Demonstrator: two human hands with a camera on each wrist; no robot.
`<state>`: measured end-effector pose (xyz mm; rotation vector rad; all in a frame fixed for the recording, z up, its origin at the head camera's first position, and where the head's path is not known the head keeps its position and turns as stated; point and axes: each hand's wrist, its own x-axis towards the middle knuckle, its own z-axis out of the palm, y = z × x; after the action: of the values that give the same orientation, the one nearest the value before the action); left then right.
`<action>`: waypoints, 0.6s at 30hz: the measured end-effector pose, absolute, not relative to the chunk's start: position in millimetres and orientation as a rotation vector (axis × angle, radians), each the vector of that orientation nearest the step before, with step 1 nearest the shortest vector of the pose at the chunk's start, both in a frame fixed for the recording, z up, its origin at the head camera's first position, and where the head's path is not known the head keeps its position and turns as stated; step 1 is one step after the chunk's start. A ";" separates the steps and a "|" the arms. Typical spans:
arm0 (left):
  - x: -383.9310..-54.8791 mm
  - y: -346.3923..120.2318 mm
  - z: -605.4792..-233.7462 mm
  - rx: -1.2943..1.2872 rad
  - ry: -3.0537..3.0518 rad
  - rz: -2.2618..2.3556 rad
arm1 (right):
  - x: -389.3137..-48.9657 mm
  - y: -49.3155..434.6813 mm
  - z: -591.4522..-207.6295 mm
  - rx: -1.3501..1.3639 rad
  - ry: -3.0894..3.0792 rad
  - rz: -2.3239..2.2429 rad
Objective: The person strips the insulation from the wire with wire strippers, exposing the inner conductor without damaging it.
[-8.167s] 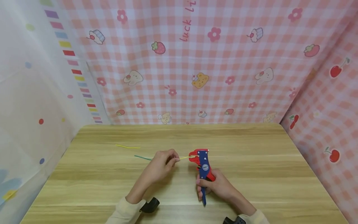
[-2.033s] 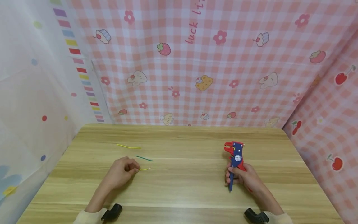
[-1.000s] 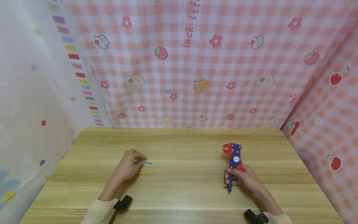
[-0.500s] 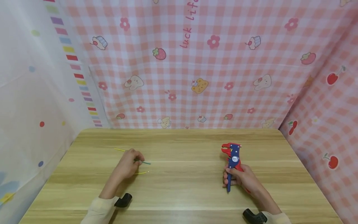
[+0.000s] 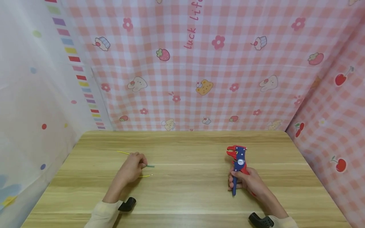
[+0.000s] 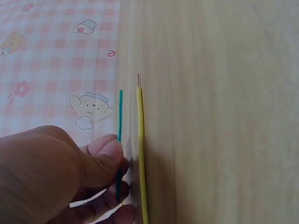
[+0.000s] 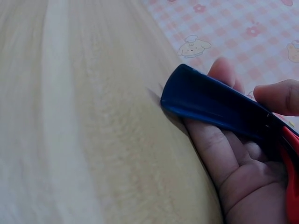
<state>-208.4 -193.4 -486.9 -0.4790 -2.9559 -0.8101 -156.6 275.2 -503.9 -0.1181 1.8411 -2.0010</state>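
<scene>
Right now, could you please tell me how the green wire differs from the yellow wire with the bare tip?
The green wire is pinched in the left hand, while the yellow wire lies on the table. The yellow wire has bare strands at one tip; the green wire's free tip shows none. Both are slim and nearly straight.

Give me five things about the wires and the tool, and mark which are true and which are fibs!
1. The left hand pinches the green wire. True.
2. The right hand is holding a wire. False: the right hand holds the red and blue tool.
3. The nearer yellow wire has a bare tip. True.
4. Every wire is green. False: the farther wire is yellow too.
5. Both sleeves are pale. True.
</scene>
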 end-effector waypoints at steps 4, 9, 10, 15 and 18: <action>-207.4 -192.8 -486.0 -0.489 -2.935 -0.883 | -156.9 275.2 -503.8 -0.122 1.848 -1.988; -206.6 -192.0 -488.1 -0.512 -2.906 -0.901 | -157.1 275.2 -501.1 -0.126 1.847 -1.966; -206.5 -191.8 -488.8 -0.525 -2.897 -0.902 | -157.0 275.0 -500.3 -0.126 1.849 -1.963; -205.5 -189.3 -490.8 -0.581 -2.848 -0.918 | -156.0 274.0 -497.7 -0.128 1.853 -1.947; -205.1 -186.9 -491.7 -0.590 -2.827 -0.927 | -155.4 273.3 -496.6 -0.136 1.851 -1.931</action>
<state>-205.1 -186.9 -491.7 -0.5896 -2.8269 -0.9267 -155.4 273.3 -496.6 -0.1361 1.8513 -1.9310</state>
